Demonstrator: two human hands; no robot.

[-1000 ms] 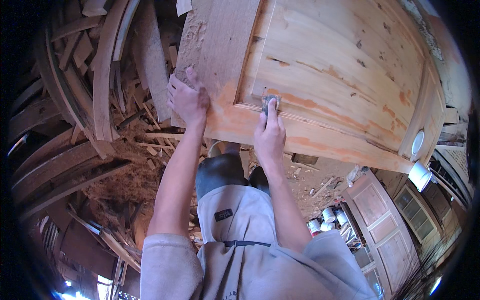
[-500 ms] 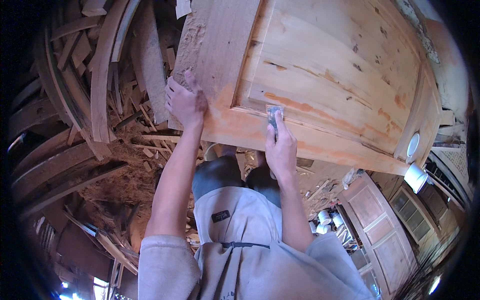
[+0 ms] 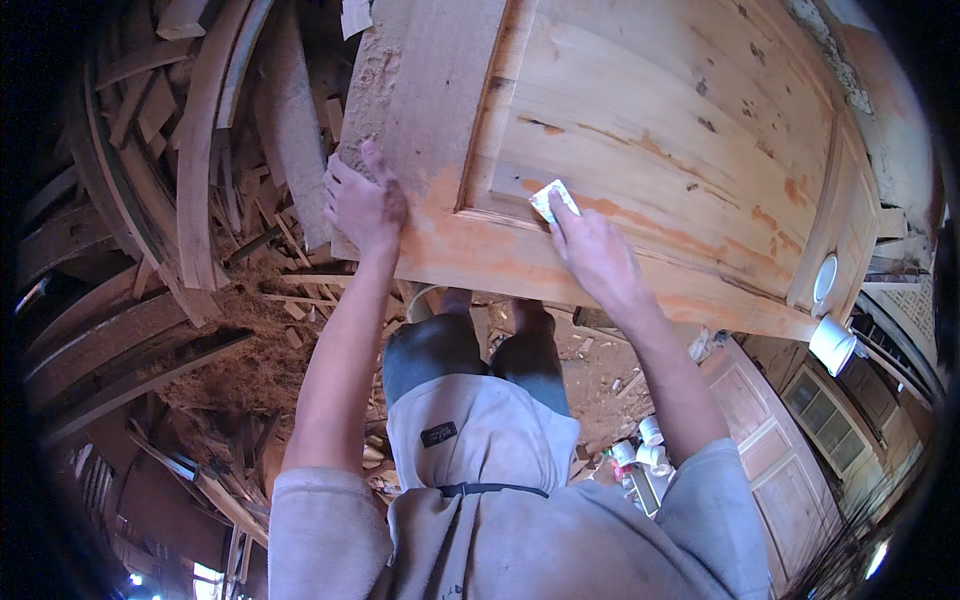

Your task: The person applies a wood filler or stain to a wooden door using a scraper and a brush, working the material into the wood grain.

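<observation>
In the fingers of my right hand [image 3: 600,252] I pinch one small, flat, whitish rectangular piece [image 3: 547,199]; it juts past my fingertips, index finger laid along it. It sits over the lower moulding of one large, pale wooden panelled door [image 3: 640,110] streaked with orange; whether it touches, I can't tell. My left hand [image 3: 368,208] is at the door's left edge, thumb apart; I can't tell if those fingers grip. One round, white-rimmed disc [image 3: 825,279] and one white cylindrical tub [image 3: 831,344] are at the right end.
</observation>
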